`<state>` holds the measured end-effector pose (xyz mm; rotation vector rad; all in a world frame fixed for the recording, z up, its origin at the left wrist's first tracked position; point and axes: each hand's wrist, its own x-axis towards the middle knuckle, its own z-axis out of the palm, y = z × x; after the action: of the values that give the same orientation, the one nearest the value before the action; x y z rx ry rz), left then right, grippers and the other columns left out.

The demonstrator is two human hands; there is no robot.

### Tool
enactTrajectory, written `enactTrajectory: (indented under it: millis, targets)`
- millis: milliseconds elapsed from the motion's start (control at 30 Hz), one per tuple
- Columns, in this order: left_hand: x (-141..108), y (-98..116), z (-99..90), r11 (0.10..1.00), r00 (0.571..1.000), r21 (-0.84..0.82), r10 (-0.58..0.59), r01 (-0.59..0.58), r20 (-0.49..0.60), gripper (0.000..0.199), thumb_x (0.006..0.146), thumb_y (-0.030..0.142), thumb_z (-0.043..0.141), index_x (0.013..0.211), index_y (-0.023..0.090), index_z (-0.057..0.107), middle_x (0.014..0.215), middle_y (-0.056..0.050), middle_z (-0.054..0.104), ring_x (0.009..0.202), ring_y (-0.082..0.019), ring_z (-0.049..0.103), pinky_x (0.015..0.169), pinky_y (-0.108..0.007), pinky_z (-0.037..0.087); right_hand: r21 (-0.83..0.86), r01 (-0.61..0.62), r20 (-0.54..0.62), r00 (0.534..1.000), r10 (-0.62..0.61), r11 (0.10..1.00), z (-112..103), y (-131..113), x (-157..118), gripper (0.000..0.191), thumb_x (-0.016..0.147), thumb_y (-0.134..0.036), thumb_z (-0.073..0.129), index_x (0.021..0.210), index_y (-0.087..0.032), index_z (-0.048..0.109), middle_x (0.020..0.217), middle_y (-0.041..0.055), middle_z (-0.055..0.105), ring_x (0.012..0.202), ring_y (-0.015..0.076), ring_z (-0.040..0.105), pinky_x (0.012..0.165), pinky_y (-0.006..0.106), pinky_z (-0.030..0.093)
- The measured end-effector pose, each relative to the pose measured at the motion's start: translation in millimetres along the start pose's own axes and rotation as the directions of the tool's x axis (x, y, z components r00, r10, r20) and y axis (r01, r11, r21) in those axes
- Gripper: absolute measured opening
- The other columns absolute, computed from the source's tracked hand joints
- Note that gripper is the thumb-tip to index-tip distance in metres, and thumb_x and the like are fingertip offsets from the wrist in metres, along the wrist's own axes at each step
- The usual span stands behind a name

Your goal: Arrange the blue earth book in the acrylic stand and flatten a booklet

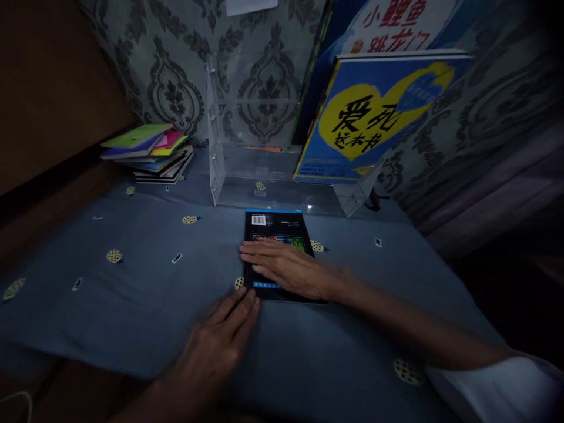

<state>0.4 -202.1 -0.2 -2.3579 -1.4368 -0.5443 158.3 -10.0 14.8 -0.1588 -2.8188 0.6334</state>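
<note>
A black book [277,225] with a blue edge strip lies flat on the cloth, its barcode near the far left corner. Across its middle rests my right hand [288,269], flat with the fingers stretched out to the left, covering part of a coloured picture. My left hand [222,338] touches the near left corner of the book with its fingertips, fingers straight and the hand lying low on the cloth. Neither hand has its fingers wrapped round anything.
Behind the book stands a clear acrylic rack [275,161]. A blue and yellow book [328,155] leans in it, with a larger picture book [348,44] behind. Several thin books form a stack [150,150] at the back left. A grey-blue cloth [145,311] with pineapple prints covers the table.
</note>
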Motion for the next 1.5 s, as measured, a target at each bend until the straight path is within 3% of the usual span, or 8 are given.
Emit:
enactTrajectory:
  millis: [100, 233, 433, 700, 833, 1033, 1300, 1500]
  targets:
    - [-2, 2, 5.2, 0.999, 0.996, 0.0, -0.044, 0.044, -0.073, 0.045, 0.095, 0.0, 0.034, 0.126, 0.009, 0.066, 0.126, -0.011, 0.073, 0.119, -0.022, 0.066, 0.094, -0.03, 0.059, -0.006, -0.009, 0.003, 1.0, 0.009, 1.0, -6, 16, 9, 0.042, 0.108, -0.03, 0.04, 0.141, -0.013, 0.059, 0.15, 0.0125, 0.055, 0.144, 0.0217, 0.044, 0.124, 0.044, 0.033]
    - [-8, 4, 13.4, 0.998, 0.998, -0.022, -0.056, 0.056, -0.03, 0.049, 0.094, 0.002, 0.036, 0.135, 0.012, 0.062, 0.13, -0.011, 0.071, 0.125, -0.021, 0.063, 0.098, -0.029, 0.057, -0.036, -0.049, -0.031, 0.998, 0.048, 0.998, -12, 44, 20, 0.042, 0.108, -0.032, 0.038, 0.141, -0.017, 0.059, 0.151, 0.0098, 0.054, 0.144, 0.0211, 0.045, 0.122, 0.045, 0.037]
    - [-12, 5, 18.2, 0.995, 0.995, -0.066, -0.084, 0.08, -0.06, 0.049, 0.096, 0.004, 0.035, 0.138, 0.011, 0.059, 0.132, -0.012, 0.069, 0.13, -0.023, 0.06, 0.099, -0.034, 0.058, -0.037, -0.113, -0.108, 0.988, 0.109, 0.993, -19, 80, 24, 0.044, 0.108, -0.036, 0.035, 0.14, -0.019, 0.06, 0.148, 0.0092, 0.057, 0.14, 0.0209, 0.05, 0.121, 0.047, 0.039]
    - [-9, 5, 15.6, 0.994, 0.991, -0.076, -0.081, 0.074, -0.103, 0.048, 0.094, 0.0, 0.036, 0.134, 0.01, 0.061, 0.131, -0.012, 0.07, 0.126, -0.024, 0.062, 0.096, -0.034, 0.059, -0.009, -0.145, -0.173, 0.975, 0.142, 0.989, -22, 91, 0, 0.044, 0.108, -0.041, 0.035, 0.14, -0.024, 0.06, 0.149, 0.0062, 0.057, 0.14, 0.0219, 0.05, 0.12, 0.051, 0.039]
    - [-6, -2, 9.8, 0.991, 0.997, -0.115, -0.068, 0.062, -0.046, 0.048, 0.094, 0.001, 0.038, 0.136, 0.012, 0.06, 0.128, -0.012, 0.07, 0.122, -0.023, 0.064, 0.096, -0.033, 0.06, -0.042, -0.186, -0.251, 0.953, 0.17, 0.982, -17, 91, -10, 0.044, 0.107, -0.038, 0.037, 0.14, -0.022, 0.06, 0.147, 0.0089, 0.059, 0.138, 0.0226, 0.052, 0.119, 0.052, 0.04]
    - [23, -37, 6.9, 0.981, 0.992, -0.173, -0.074, 0.092, 0.105, 0.041, 0.103, 0.018, 0.041, 0.142, 0.016, 0.053, 0.136, -0.015, 0.065, 0.12, -0.024, 0.066, 0.099, -0.041, 0.059, -0.102, -0.262, -0.314, 0.924, 0.219, 0.96, -10, 90, -24, 0.041, 0.105, -0.032, 0.041, 0.138, -0.021, 0.062, 0.144, 0.0106, 0.061, 0.137, 0.0248, 0.053, 0.118, 0.054, 0.04]
    - [93, -118, 51.5, 0.944, 0.942, -0.264, -0.11, 0.199, 0.317, 0.048, 0.105, 0.035, 0.041, 0.146, 0.012, 0.048, 0.154, -0.016, 0.05, 0.143, -0.025, 0.048, 0.119, -0.046, 0.041, -0.107, -0.338, -0.346, 0.894, 0.284, 0.935, -12, 85, -39, 0.04, 0.104, -0.03, 0.043, 0.138, -0.022, 0.061, 0.145, 0.0103, 0.06, 0.138, 0.0258, 0.052, 0.119, 0.057, 0.037]
    - [113, -134, 76.5, 0.933, 0.946, -0.266, -0.167, 0.243, 0.278, 0.049, 0.104, 0.034, 0.037, 0.145, 0.01, 0.05, 0.153, -0.015, 0.051, 0.144, -0.026, 0.046, 0.121, -0.047, 0.036, -0.092, -0.336, -0.36, 0.889, 0.284, 0.937, -12, 84, -37, 0.04, 0.103, -0.028, 0.043, 0.137, -0.02, 0.063, 0.144, 0.0111, 0.061, 0.138, 0.0254, 0.053, 0.116, 0.055, 0.041]
